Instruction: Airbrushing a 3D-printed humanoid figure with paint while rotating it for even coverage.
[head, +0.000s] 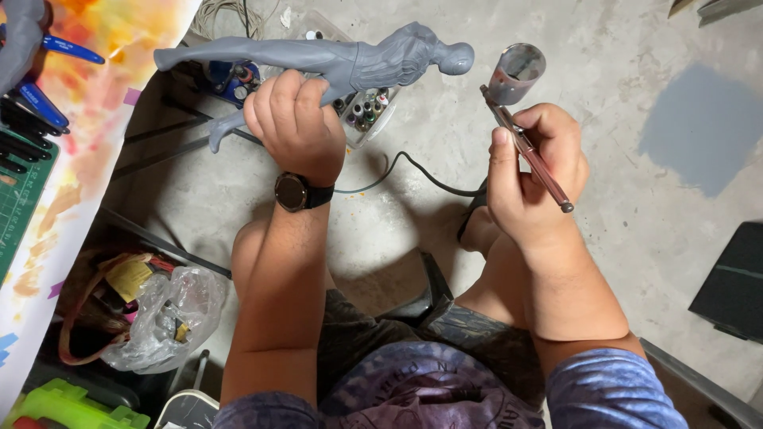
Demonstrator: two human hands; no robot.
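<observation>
We see the left hand clenched around the grey figure, held level above the concrete floor, its head just short of the airbrush. The right hand pinches that airbrush, forefinger along its top (cup uppermost). Open floor lies right; a cluttered table edge crowds left.

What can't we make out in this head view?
- Figure: its middle is hidden by the left hand.
- Airbrush: part of the body is covered by the right hand; the cup's contents are too small to tell.
- Bottles in the clear box: partly hidden behind the figure.
- Bag: contents blurred by plastic.
</observation>
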